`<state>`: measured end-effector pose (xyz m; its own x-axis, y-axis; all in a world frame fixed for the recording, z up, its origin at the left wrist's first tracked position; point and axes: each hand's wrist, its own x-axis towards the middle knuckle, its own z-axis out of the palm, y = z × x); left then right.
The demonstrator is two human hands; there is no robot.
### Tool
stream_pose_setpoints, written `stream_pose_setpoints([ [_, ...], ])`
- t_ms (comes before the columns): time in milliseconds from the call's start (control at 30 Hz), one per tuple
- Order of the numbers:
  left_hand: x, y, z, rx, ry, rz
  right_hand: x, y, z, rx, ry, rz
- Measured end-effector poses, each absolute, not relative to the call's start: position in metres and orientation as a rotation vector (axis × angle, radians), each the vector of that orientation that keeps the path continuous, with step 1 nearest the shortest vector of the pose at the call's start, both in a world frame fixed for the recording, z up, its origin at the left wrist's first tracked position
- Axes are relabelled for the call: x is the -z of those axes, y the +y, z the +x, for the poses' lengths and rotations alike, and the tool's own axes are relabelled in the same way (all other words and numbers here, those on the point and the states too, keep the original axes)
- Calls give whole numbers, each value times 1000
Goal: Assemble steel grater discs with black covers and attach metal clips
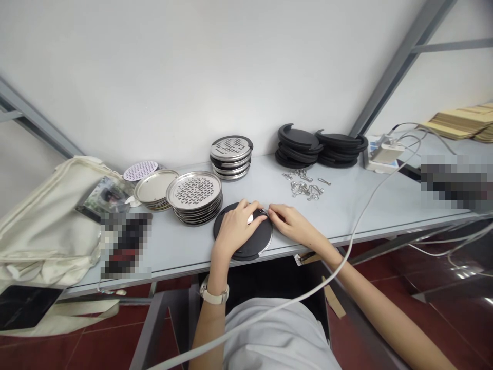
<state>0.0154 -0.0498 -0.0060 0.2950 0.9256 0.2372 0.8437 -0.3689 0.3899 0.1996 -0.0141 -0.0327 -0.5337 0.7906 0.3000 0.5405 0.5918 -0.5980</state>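
A round black disc with a metal rim (246, 244) lies at the near edge of the grey table (377, 205). My left hand (235, 227) rests on top of the disc, fingers curled and pressing it down. My right hand (289, 222) pinches a small metal clip (263, 211) at the disc's far right rim, fingertips of both hands almost meeting there. A loose pile of metal clips (306, 186) lies just beyond my right hand.
Stacks of perforated metal plates (195, 195), plain metal plates (154, 188), assembled discs (231, 155) and black rings (298, 145) (339, 148) line the wall side. A cream bag (50, 226) sits left; a white cable (362, 216) crosses right; cardboard sheets (462, 121) far right.
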Motion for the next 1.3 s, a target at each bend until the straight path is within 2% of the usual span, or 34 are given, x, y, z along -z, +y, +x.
stream_pose_setpoints([
  [1300, 6, -50, 15, -638, 1633, 2348, 29, -17, 199, -665, -2187, -1084],
])
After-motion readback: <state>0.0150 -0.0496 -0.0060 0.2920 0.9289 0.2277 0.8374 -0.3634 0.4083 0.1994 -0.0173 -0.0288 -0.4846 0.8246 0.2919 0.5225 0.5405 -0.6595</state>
